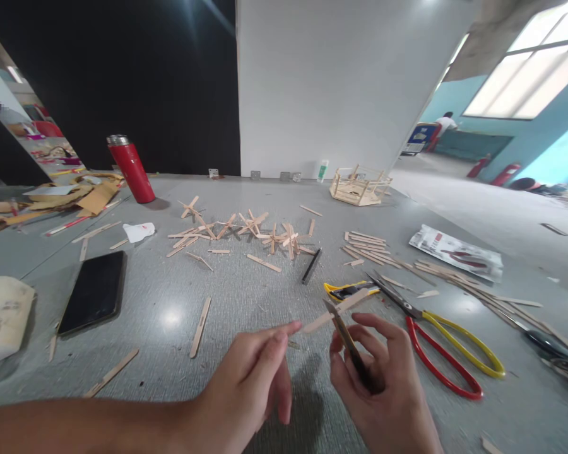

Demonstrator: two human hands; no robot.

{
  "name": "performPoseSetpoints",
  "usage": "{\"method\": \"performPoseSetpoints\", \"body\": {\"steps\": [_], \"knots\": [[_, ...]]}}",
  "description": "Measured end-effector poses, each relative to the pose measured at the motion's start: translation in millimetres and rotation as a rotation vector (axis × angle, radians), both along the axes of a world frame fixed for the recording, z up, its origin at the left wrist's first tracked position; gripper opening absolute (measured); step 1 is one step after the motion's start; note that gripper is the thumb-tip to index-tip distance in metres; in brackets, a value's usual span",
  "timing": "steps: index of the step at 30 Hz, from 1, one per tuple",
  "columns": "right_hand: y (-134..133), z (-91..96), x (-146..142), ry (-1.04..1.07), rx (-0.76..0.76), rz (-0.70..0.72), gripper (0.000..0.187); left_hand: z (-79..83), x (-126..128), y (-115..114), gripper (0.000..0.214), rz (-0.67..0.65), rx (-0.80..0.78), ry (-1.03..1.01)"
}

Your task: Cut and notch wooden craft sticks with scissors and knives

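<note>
My left hand is at the lower middle, thumb and index finger pressed together at the near end of a flat wooden stick. My right hand is closed around a slim knife with a dark lower part. The knife's pointed tip rises up and left, and its upper part crosses the stick. Just beyond lies a yellow and black utility knife, partly hidden by the stick. Open scissors with one red and one yellow handle lie right of my right hand.
Crossed stick pieces cover the middle back, near a black pen. Long sticks and a silver packet lie right. A wooden frame model stands behind. A phone and a red flask are left.
</note>
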State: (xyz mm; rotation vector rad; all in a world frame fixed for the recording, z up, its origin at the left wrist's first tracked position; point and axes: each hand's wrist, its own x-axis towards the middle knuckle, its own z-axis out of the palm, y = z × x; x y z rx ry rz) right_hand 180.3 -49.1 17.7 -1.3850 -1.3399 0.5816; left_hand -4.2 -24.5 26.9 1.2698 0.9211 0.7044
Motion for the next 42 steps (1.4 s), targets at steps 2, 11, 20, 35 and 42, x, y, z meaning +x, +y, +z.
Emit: {"method": "performPoseSetpoints", "body": {"steps": [2,11,20,35,42], "knots": [[3.1,-0.7,4.9,-0.041,0.013,0.021,0.033,0.9,0.2,2.7,0.075,0.022,-0.018,-0.042],[0.2,-14.8,6.8,-0.174,0.025,0.142,0.028,-3.7,2.2,6.5,0.06,0.0,-0.048,-0.118],[7.6,-10.2,22.1,-0.42,0.112,0.334,0.009,-1.6,3.4,13.4,0.052,-0.193,-0.114,-0.164],[5.4,14.7,30.0,-0.586,0.227,0.39,0.029,-11.9,9.7,5.5,0.054,-0.203,-0.076,-0.228],[13.1,4.4,36.8,-0.684,0.496,0.423,0.024,-6.8,11.0,-3.0,0.059,-0.126,-0.157,-0.278]]}}
